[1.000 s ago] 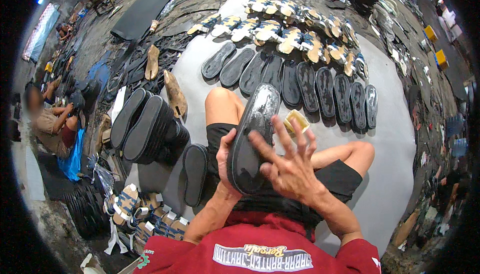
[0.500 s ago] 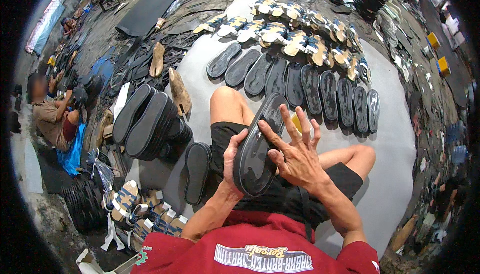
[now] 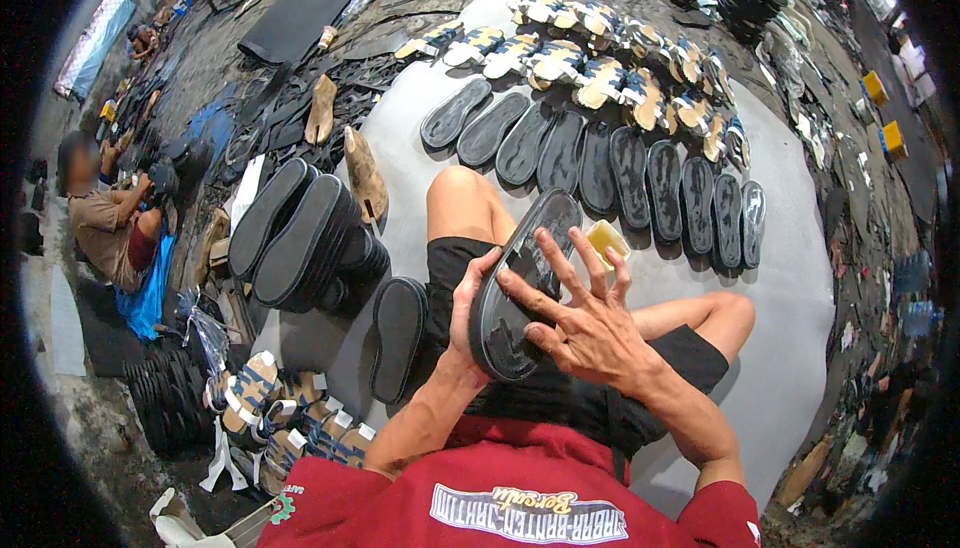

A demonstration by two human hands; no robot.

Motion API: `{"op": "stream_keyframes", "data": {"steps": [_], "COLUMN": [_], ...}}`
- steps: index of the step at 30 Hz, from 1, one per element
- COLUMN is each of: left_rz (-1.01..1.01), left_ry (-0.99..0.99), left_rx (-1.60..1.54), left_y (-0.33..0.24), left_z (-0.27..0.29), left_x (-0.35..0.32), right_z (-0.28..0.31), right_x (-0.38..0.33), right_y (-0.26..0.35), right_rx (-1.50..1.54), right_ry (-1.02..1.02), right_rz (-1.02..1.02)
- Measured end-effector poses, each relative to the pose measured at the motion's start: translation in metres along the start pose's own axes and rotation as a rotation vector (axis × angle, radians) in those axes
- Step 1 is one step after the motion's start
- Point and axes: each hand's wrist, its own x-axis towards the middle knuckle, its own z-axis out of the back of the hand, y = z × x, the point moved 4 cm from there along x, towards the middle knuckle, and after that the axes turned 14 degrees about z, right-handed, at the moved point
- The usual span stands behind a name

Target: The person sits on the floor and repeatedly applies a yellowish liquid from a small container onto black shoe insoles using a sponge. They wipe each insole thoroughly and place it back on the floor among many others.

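My left hand (image 3: 466, 310) grips the left edge of a black sandal sole (image 3: 497, 330), tilted above my lap. Wet, shiny smears cover its upper face. My right hand (image 3: 598, 336) is open, fingers spread, with its index fingertip on the smeared face. Just beyond those fingers is a small yellow container (image 3: 607, 239), partly hidden by them. Several smeared black soles (image 3: 598, 173) lie in a curved row past my knees. By my left thigh rests a single dry-looking sole (image 3: 398, 333), next to a stack of black soles (image 3: 305, 248).
Behind the row stand strapped sandals (image 3: 555, 60) on the grey sheet (image 3: 790, 328). Wooden lasts (image 3: 365, 180) sit at the sheet's left edge, among black scraps. More sandals (image 3: 250, 391) lie at lower left. Another person (image 3: 105, 223) sits at far left.
My right index finger has slid down the sole toward its near end. The yellow container shows more behind my fingers. My left hand keeps its hold, and the whole view has shifted slightly.
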Motion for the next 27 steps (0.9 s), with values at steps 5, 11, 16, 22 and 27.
{"op": "stream_keyframes", "data": {"steps": [5,11,16,22,27], "left_rz": [0.037,0.089,-0.043,0.083,0.023], "left_ry": [0.103,0.067,-0.315,-0.011,0.04], "left_rx": [-0.06,-0.047,0.219,0.006,-0.022], "left_y": [-0.005,-0.006,-0.004,-0.017,-0.024], "left_z": [-0.007,-0.001,-0.032,-0.013,-0.002], "left_x": [-0.002,-0.002,-0.011,0.0,0.011], "right_z": [0.0,0.004,0.002,0.008,-0.013], "right_x": [-0.002,-0.004,-0.008,-0.025,-0.02], "right_y": [0.009,0.006,0.001,-0.034,-0.013], "right_rx": [0.092,0.077,0.029,0.291,0.182], "right_ry": [0.027,0.07,0.041,-0.228,-0.138], "right_rz": [0.078,0.2,0.37,0.27,0.153]}}
